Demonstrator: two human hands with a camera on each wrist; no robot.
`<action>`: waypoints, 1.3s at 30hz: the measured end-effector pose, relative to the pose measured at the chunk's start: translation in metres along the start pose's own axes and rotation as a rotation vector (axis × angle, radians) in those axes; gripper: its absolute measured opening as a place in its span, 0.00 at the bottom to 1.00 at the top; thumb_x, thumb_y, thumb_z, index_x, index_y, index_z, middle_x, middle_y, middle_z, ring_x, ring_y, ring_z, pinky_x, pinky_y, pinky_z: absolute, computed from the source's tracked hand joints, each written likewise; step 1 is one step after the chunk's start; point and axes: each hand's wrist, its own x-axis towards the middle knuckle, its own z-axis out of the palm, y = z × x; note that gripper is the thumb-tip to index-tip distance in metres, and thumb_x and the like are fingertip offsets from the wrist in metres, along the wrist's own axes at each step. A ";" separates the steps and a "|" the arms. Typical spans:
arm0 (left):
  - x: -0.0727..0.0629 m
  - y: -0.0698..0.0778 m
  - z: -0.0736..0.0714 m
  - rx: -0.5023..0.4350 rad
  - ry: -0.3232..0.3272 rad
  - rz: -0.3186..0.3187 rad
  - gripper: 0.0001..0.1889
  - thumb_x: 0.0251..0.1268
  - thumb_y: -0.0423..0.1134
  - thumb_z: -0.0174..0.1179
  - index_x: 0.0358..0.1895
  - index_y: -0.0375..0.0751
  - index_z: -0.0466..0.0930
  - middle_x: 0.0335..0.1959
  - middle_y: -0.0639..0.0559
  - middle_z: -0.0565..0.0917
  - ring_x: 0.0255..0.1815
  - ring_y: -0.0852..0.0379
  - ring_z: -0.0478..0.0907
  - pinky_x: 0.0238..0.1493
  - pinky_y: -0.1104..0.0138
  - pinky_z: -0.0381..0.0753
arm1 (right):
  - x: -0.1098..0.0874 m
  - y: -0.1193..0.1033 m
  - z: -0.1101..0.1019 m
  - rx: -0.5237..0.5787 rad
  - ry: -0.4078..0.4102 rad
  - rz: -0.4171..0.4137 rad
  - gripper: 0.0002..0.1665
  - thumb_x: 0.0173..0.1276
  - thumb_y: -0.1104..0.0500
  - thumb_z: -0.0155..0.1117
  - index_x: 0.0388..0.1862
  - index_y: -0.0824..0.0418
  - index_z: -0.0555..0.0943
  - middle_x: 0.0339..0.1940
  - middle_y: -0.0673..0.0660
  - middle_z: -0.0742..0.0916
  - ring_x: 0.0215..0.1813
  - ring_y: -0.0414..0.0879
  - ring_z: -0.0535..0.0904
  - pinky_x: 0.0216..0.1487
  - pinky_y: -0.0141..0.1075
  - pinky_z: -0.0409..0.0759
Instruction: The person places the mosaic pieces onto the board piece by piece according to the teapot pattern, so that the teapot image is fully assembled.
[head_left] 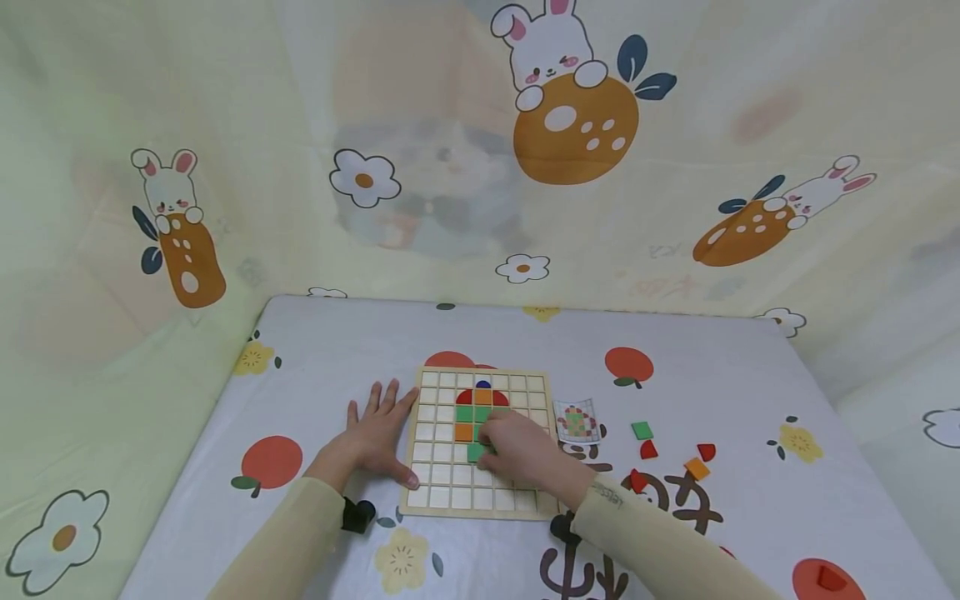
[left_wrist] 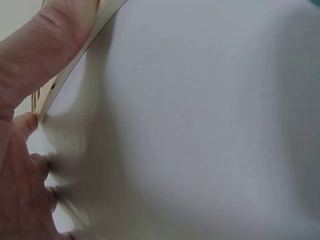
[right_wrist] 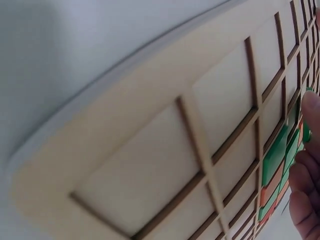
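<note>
A wooden grid board (head_left: 442, 497) lies on the table, its cells partly filled with flat coloured tiles. A blue piece (head_left: 483, 385) tops the pattern, above an orange square (head_left: 483, 397) between red rounded pieces (head_left: 465, 398). Below are green squares (head_left: 465, 413) and another orange square (head_left: 463, 432). My left hand (head_left: 375, 437) is spread, thumb and index finger touching the board's left edge. My right hand (head_left: 525, 450) is over the middle of the board, its bent fingers pinching a green tile (right_wrist: 307, 134) in the right wrist view. The fingers hide some cells.
Right of the board lies a small card (head_left: 577, 421) printed with a coloured grid pattern. Farther right are a loose green square (head_left: 642, 431), an orange square (head_left: 697, 469) and several red pieces (head_left: 707, 452). The printed cloth (head_left: 337, 325) covers the table.
</note>
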 end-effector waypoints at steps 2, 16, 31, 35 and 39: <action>0.000 0.000 0.000 -0.001 -0.001 0.001 0.72 0.34 0.59 0.84 0.84 0.49 0.45 0.86 0.37 0.40 0.85 0.31 0.29 0.76 0.27 0.32 | 0.002 -0.003 0.001 -0.030 0.001 -0.009 0.11 0.61 0.54 0.78 0.34 0.59 0.87 0.33 0.50 0.84 0.35 0.42 0.75 0.42 0.36 0.82; 0.000 0.000 0.000 -0.001 -0.001 0.005 0.72 0.34 0.59 0.84 0.84 0.49 0.45 0.86 0.37 0.40 0.85 0.31 0.29 0.75 0.27 0.32 | 0.011 -0.017 0.005 -0.111 -0.029 0.028 0.13 0.61 0.51 0.78 0.33 0.58 0.86 0.31 0.49 0.81 0.32 0.41 0.72 0.38 0.34 0.80; 0.000 0.000 -0.002 0.007 -0.006 0.011 0.72 0.34 0.60 0.84 0.84 0.48 0.45 0.86 0.37 0.39 0.85 0.31 0.29 0.75 0.26 0.33 | 0.012 -0.022 0.007 -0.141 -0.043 0.037 0.14 0.62 0.48 0.78 0.35 0.57 0.86 0.34 0.50 0.83 0.34 0.41 0.75 0.40 0.34 0.83; 0.000 0.000 -0.002 0.006 -0.005 0.012 0.72 0.34 0.60 0.84 0.84 0.48 0.46 0.86 0.36 0.40 0.85 0.31 0.30 0.75 0.26 0.33 | 0.013 -0.023 0.007 -0.150 -0.044 0.033 0.14 0.64 0.48 0.76 0.35 0.57 0.87 0.33 0.50 0.83 0.34 0.41 0.75 0.39 0.33 0.82; -0.001 0.001 -0.003 0.006 -0.001 0.013 0.72 0.34 0.60 0.84 0.84 0.48 0.46 0.85 0.36 0.40 0.85 0.31 0.31 0.75 0.26 0.33 | 0.013 -0.022 0.009 -0.175 -0.038 0.023 0.13 0.65 0.49 0.75 0.36 0.57 0.87 0.33 0.50 0.83 0.34 0.41 0.75 0.40 0.34 0.83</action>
